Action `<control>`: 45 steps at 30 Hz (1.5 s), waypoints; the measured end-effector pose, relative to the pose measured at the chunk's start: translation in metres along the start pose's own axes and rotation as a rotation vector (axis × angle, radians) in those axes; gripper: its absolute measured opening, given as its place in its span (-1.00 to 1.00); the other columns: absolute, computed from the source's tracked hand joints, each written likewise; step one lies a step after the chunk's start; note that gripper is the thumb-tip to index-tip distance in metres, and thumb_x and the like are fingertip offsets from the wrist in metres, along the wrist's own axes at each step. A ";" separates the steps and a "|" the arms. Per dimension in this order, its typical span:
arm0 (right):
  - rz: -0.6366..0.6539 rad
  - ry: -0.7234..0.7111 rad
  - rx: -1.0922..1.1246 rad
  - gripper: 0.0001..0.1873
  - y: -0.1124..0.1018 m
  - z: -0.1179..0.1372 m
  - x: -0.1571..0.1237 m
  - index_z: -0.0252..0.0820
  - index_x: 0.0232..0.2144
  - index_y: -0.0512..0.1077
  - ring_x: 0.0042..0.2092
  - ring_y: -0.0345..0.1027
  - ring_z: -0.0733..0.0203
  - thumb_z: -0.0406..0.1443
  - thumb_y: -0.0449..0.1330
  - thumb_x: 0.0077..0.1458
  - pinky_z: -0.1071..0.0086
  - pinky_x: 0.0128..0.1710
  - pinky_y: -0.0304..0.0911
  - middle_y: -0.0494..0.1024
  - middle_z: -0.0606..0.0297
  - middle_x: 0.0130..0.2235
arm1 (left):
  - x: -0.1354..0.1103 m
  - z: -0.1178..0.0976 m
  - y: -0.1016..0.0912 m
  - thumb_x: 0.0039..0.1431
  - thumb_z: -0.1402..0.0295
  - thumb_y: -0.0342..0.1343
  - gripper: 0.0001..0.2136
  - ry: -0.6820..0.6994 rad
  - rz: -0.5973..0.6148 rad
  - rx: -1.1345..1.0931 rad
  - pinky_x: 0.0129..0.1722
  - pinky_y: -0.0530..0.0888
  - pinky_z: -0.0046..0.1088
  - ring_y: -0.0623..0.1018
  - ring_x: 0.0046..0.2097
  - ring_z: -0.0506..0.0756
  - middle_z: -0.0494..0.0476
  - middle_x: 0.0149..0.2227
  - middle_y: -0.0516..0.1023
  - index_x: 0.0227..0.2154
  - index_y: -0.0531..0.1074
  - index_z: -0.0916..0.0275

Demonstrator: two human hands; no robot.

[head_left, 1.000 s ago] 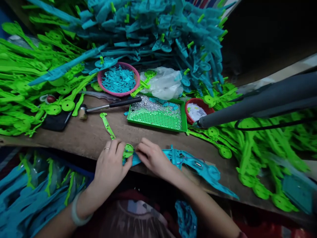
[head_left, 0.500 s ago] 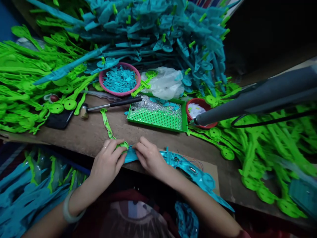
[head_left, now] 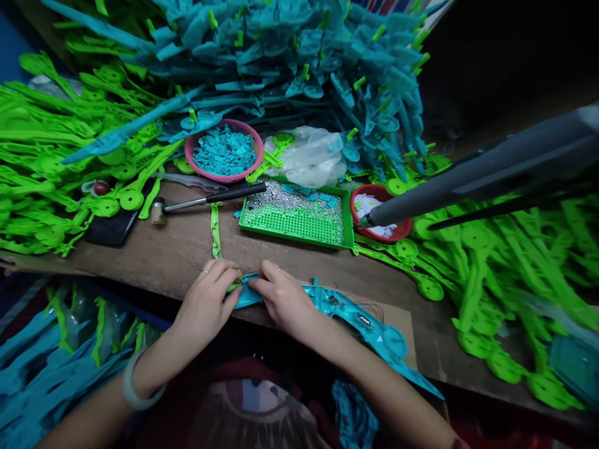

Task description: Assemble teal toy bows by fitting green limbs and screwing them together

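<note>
**Two hands joining a green strip to a teal plastic piece at the tabletop edge**

Left hand (head_left: pixel 208 299) closed, fingers pinching the round end of a green plastic strip (head_left: pixel 216 231); the strip runs up and away across the wooden tabletop (head_left: pixel 187 249) toward the hammer (head_left: pixel 206 201). Right hand (head_left: pixel 281 298) closed too, fingertips pressed on the near end of a long teal plastic piece (head_left: pixel 360 321), which lies along the tabletop's front edge and trails off to the right. The two hands meet fingertip to fingertip over the joint; the joint itself is hidden beneath them.

Behind the hands: green perforated tray (head_left: pixel 299 218) holding small silvery bits, pink bowl (head_left: pixel 224 149) of teal chips, red bowl (head_left: pixel 379 209) of white pieces. Grey tool barrel (head_left: pixel 468 181) reaches in from the right, tip over the red bowl. Heaps of green parts (head_left: pixel 47 156) left and right, teal parts (head_left: pixel 290 56) stacked at the back.
</note>
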State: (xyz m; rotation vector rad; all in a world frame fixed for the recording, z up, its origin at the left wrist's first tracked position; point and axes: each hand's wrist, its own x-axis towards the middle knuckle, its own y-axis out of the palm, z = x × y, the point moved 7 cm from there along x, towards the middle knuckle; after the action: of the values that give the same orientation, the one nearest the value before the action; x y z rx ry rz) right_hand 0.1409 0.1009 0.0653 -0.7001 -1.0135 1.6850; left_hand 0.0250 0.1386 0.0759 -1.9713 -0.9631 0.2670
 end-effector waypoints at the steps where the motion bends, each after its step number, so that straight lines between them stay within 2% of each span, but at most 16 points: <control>1: -0.008 -0.005 -0.001 -0.75 -0.003 0.001 -0.002 -0.23 -0.20 0.46 -0.26 0.16 0.17 -0.48 0.00 0.24 0.37 -0.32 0.08 0.29 0.20 -0.28 | -0.001 -0.001 -0.001 0.26 0.51 0.04 -0.92 0.016 -0.009 0.001 0.00 0.45 -0.14 0.41 -0.01 0.19 0.18 -0.11 0.45 -0.24 0.38 0.24; 6: -0.096 -0.041 0.087 -0.73 -0.017 -0.006 -0.012 -0.26 -0.23 0.46 -0.25 0.18 0.15 -0.45 -0.05 0.29 0.34 -0.29 0.12 0.32 0.21 -0.35 | -0.004 -0.004 -0.001 0.28 0.49 0.02 -0.91 0.049 -0.032 0.066 0.00 0.46 -0.10 0.42 0.02 0.21 0.22 -0.06 0.47 -0.27 0.43 0.25; 10: -0.086 -0.070 0.144 -0.73 -0.017 -0.012 -0.014 -0.24 -0.21 0.46 -0.26 0.18 0.18 -0.45 -0.04 0.29 0.36 -0.30 0.12 0.31 0.23 -0.35 | -0.005 -0.008 -0.001 0.28 0.50 0.02 -0.91 0.052 -0.033 0.111 -0.05 0.48 -0.11 0.43 -0.01 0.21 0.22 -0.09 0.46 -0.30 0.41 0.26; 13: -0.073 -0.087 0.056 -0.71 -0.014 -0.014 -0.014 -0.22 -0.19 0.49 -0.26 0.15 0.18 -0.46 -0.03 0.27 0.36 -0.32 0.09 0.29 0.22 -0.34 | -0.005 -0.013 0.000 0.28 0.51 0.02 -0.89 0.087 -0.020 0.159 -0.11 0.49 -0.15 0.42 -0.06 0.21 0.21 -0.12 0.46 -0.21 0.43 0.27; 16: -0.030 -0.113 -0.130 -0.73 -0.012 -0.013 -0.015 -0.20 -0.17 0.50 -0.24 0.12 0.14 -0.45 0.00 0.27 0.35 -0.37 0.04 0.28 0.19 -0.31 | -0.004 -0.021 0.002 0.28 0.54 0.00 -0.81 0.182 -0.003 0.224 -0.15 0.47 -0.21 0.42 -0.08 0.20 0.21 -0.12 0.48 -0.13 0.45 0.26; 19: 0.024 -0.171 -0.295 -0.76 -0.014 -0.013 -0.017 -0.20 -0.09 0.48 -0.21 0.13 0.10 -0.38 0.04 0.29 0.33 -0.39 0.04 0.29 0.16 -0.31 | -0.002 -0.028 0.003 0.28 0.56 -0.03 -0.80 0.276 0.029 0.290 -0.17 0.45 -0.25 0.43 -0.09 0.20 0.20 -0.16 0.50 -0.17 0.48 0.28; 23: 0.040 -0.285 -0.337 -0.72 -0.025 -0.015 -0.025 -0.24 0.00 0.42 -0.21 0.14 0.10 -0.37 0.01 0.32 0.30 -0.36 0.11 0.32 0.17 -0.33 | 0.000 -0.033 0.006 0.30 0.56 -0.06 -0.78 0.345 0.086 0.392 -0.19 0.43 -0.26 0.43 -0.12 0.19 0.20 -0.20 0.50 -0.18 0.48 0.30; 27: 0.016 -0.331 -0.355 -0.70 -0.036 -0.022 -0.042 -0.29 0.00 0.40 -0.25 0.17 0.13 -0.40 -0.06 0.34 0.29 -0.37 0.13 0.36 0.18 -0.35 | 0.000 -0.036 0.007 0.30 0.58 -0.11 -0.76 0.396 0.120 0.430 -0.25 0.40 -0.29 0.42 -0.23 0.17 0.14 -0.29 0.46 -0.18 0.45 0.30; 30: -0.024 -0.365 -0.387 -0.70 -0.039 -0.024 -0.055 -0.32 -0.04 0.40 -0.28 0.18 0.17 -0.44 -0.09 0.34 0.29 -0.37 0.15 0.39 0.18 -0.36 | 0.000 -0.036 0.009 0.27 0.62 -0.12 -0.75 0.434 0.136 0.431 -0.21 0.37 -0.26 0.40 -0.24 0.17 0.13 -0.30 0.45 -0.18 0.44 0.30; 37: -0.143 -0.434 -0.477 -0.77 -0.036 -0.023 -0.063 -0.42 -0.12 0.44 -0.30 0.18 0.19 -0.47 -0.01 0.30 0.29 -0.38 0.11 0.41 0.20 -0.38 | 0.006 -0.039 0.018 0.16 0.66 -0.04 -0.59 0.556 0.260 0.489 -0.21 0.33 -0.25 0.40 -0.20 0.20 0.13 -0.24 0.46 0.04 0.38 0.26; 42: -0.036 -0.440 -0.457 -0.76 -0.032 -0.023 -0.057 -0.35 -0.24 0.47 -0.23 0.21 0.15 -0.43 -0.01 0.31 0.26 -0.35 0.09 0.42 0.17 -0.31 | 0.021 -0.042 0.026 0.17 0.64 -0.04 -0.63 0.513 0.351 0.535 -0.26 0.35 -0.29 0.42 -0.18 0.20 0.17 -0.23 0.45 -0.04 0.45 0.22; 45: 0.059 -0.371 -0.445 -0.80 -0.029 -0.021 -0.054 -0.31 -0.29 0.46 -0.16 0.22 0.14 -0.40 0.03 0.30 0.26 -0.33 0.10 0.43 0.14 -0.23 | 0.023 -0.049 0.037 0.21 0.58 -0.08 -0.73 0.571 0.394 0.491 -0.24 0.40 -0.30 0.45 -0.20 0.18 0.21 -0.21 0.48 -0.18 0.50 0.27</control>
State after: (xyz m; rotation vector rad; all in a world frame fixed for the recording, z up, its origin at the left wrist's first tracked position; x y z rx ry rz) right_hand 0.1894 0.0605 0.0800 -0.7162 -1.6771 1.6911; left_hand 0.0852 0.1130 0.0784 -1.6200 -0.1171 0.1259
